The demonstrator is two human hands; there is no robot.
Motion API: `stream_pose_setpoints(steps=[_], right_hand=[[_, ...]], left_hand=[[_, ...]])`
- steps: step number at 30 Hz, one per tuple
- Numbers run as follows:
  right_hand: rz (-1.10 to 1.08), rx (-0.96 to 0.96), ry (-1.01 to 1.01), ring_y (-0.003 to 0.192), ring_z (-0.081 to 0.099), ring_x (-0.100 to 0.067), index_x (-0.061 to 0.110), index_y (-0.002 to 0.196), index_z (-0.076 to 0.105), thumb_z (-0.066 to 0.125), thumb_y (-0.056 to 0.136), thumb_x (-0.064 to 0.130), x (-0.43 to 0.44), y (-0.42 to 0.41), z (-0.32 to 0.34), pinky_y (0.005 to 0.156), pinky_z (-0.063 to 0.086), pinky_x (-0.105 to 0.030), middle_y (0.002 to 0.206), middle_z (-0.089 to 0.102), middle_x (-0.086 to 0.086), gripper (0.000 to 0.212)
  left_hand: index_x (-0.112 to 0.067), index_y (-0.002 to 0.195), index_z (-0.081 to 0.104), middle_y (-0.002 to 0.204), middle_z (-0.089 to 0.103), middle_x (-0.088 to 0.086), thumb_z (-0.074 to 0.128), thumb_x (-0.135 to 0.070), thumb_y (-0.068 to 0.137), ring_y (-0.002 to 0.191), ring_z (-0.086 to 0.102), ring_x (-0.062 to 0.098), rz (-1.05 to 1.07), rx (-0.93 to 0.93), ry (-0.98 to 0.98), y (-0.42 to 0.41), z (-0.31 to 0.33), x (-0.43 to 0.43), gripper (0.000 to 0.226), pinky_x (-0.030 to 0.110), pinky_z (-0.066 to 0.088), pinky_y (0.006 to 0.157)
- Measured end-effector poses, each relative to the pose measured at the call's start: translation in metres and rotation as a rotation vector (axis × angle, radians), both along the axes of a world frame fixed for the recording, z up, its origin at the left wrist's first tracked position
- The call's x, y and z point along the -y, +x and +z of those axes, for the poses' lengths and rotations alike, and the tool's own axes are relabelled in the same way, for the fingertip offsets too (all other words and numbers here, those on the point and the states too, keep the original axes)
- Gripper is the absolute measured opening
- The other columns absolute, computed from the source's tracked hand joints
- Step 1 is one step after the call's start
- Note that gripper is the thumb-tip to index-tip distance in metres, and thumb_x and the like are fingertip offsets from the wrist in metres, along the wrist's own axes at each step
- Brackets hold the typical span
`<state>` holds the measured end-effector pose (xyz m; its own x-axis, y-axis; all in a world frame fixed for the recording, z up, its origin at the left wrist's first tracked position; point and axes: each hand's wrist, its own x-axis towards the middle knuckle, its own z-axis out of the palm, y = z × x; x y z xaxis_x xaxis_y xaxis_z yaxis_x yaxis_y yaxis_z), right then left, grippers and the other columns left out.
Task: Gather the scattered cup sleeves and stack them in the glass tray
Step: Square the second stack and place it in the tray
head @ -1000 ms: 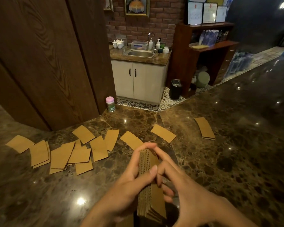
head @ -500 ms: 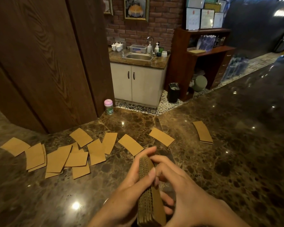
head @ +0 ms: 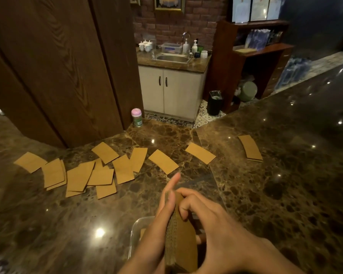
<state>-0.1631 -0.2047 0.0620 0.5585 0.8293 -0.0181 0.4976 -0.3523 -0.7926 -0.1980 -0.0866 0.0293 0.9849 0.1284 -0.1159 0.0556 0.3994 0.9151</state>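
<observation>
Both hands, left hand (head: pixel 162 220) and right hand (head: pixel 216 224), squeezed a stack of cup sleeves (head: pixel 181 236) between them. Under them sat the glass tray (head: pixel 136 230). More loose sleeves (head: pixel 99 171) lay farther away.

Your scene runs brown, tan and brick red.

You see the cup sleeves (head: pixel 162 161) in plain tan kraft, the stack (head: pixel 181 236) showing a ribbed corrugated edge. Your counter (head: pixel 285 184) is dark brown marble, mottled with paler veins. The wall panel (head: pixel 53 72) is dark wood with flowing grain. The bottle (head: pixel 136 117) has a pink cap over green. The cabinet (head: pixel 172 91) is cream with black handles, below a red brick wall (head: pixel 162 22); the floor tiles (head: pixel 203 116) carry a floral print.
</observation>
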Motion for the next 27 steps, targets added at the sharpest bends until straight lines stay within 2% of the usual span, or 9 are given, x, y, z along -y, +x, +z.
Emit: stream_pose_setpoints(steps=[2, 5, 7, 9, 12, 15, 18, 23, 27], right_hand=[[0.04, -0.055, 0.033, 0.13, 0.05, -0.005, 0.036, 0.106, 0.042, 0.096, 0.065, 0.046, 0.031, 0.0, -0.004, 0.093, 0.057, -0.028, 0.145, 0.037, 0.03, 0.069], [-0.006, -0.117, -0.084, 0.133, 0.042, 0.011, 0.039, 0.111, 0.042, 0.096, 0.058, 0.051, 0.046, 0.008, -0.009, 0.109, 0.038, -0.012, 0.138, 0.044, 0.032, 0.076], [-0.022, -0.1, -0.191, 0.129, 0.044, 0.005, 0.043, 0.112, 0.039, 0.095, 0.059, 0.053, 0.06, 0.013, -0.016, 0.109, 0.042, -0.02, 0.136, 0.045, 0.028, 0.077], [0.032, -0.102, -0.422, 0.123, 0.046, -0.002, 0.047, 0.11, 0.037, 0.092, 0.06, 0.061, 0.065, 0.013, -0.01, 0.103, 0.051, -0.032, 0.132, 0.043, 0.028, 0.075], [0.198, -0.029, -0.631, 0.118, 0.046, -0.003, 0.043, 0.113, 0.035, 0.085, 0.066, 0.067, 0.052, 0.003, -0.021, 0.1, 0.05, -0.028, 0.127, 0.042, 0.027, 0.072], [0.295, 0.201, -0.745, 0.141, 0.035, -0.022, 0.034, 0.141, 0.028, 0.083, 0.067, 0.068, 0.033, -0.003, -0.046, 0.118, 0.035, -0.04, 0.155, 0.032, 0.003, 0.098], [0.303, 0.332, -0.805, 0.147, 0.026, -0.035, 0.022, 0.155, 0.02, 0.084, 0.067, 0.065, 0.015, -0.01, -0.071, 0.122, 0.031, -0.05, 0.162, 0.024, -0.013, 0.116], [0.241, 0.375, -0.746, 0.143, 0.026, -0.034, 0.016, 0.149, 0.028, 0.082, 0.067, 0.064, 0.004, -0.022, -0.094, 0.12, 0.034, -0.045, 0.156, 0.027, -0.011, 0.109], [0.205, 0.327, -0.719, 0.151, 0.015, -0.032, 0.021, 0.152, 0.023, 0.073, 0.072, 0.068, 0.008, -0.028, -0.101, 0.124, 0.025, -0.041, 0.165, 0.013, -0.005, 0.106]], left_hand=[[-0.027, 0.143, 0.041, 0.104, 0.07, 0.012, 0.078, -0.077, 0.047, 0.089, 0.071, 0.01, 0.002, -0.057, 0.008, -0.014, -0.002, -0.002, 0.115, 0.021, 0.057, 0.079], [-0.054, 0.137, 0.039, 0.122, 0.069, -0.011, 0.055, -0.068, 0.08, 0.095, 0.071, -0.003, 0.02, -0.164, 0.142, -0.044, -0.004, -0.019, 0.06, 0.018, 0.058, 0.073], [-0.063, 0.124, 0.048, 0.127, 0.058, -0.025, 0.054, -0.065, 0.083, 0.106, 0.064, -0.005, 0.165, -0.056, 0.687, -0.073, -0.022, -0.048, 0.041, 0.016, 0.055, 0.079], [-0.052, 0.115, 0.061, 0.125, 0.055, -0.028, 0.061, -0.059, 0.088, 0.111, 0.059, -0.002, 0.213, 0.075, 1.138, -0.092, -0.039, -0.075, 0.028, 0.013, 0.049, 0.085], [-0.044, 0.1, 0.065, 0.123, 0.054, -0.024, 0.067, -0.064, 0.074, 0.11, 0.055, 0.003, -0.044, 0.099, 1.436, -0.108, -0.055, -0.086, 0.033, 0.023, 0.051, 0.085], [-0.041, 0.101, 0.061, 0.137, 0.05, -0.013, 0.065, -0.074, 0.065, 0.125, 0.049, 0.026, -0.361, 0.029, 1.777, -0.105, -0.054, -0.07, 0.048, 0.045, 0.056, 0.08], [-0.035, 0.124, 0.053, 0.161, 0.013, -0.005, 0.067, -0.065, 0.076, 0.148, 0.004, 0.042, -0.577, -0.22, 1.814, -0.095, -0.043, -0.057, 0.058, 0.052, 0.041, 0.104], [-0.03, 0.082, 0.063, 0.128, 0.057, 0.006, 0.092, -0.037, 0.035, 0.122, 0.053, 0.05, -0.48, -0.069, 1.924, -0.098, -0.059, -0.059, 0.056, 0.04, 0.062, 0.065], [-0.026, 0.104, 0.064, 0.142, 0.045, 0.005, 0.085, -0.026, 0.062, 0.141, 0.022, 0.05, -0.473, -0.047, 1.872, -0.094, -0.062, -0.056, 0.047, 0.049, 0.055, 0.092]])
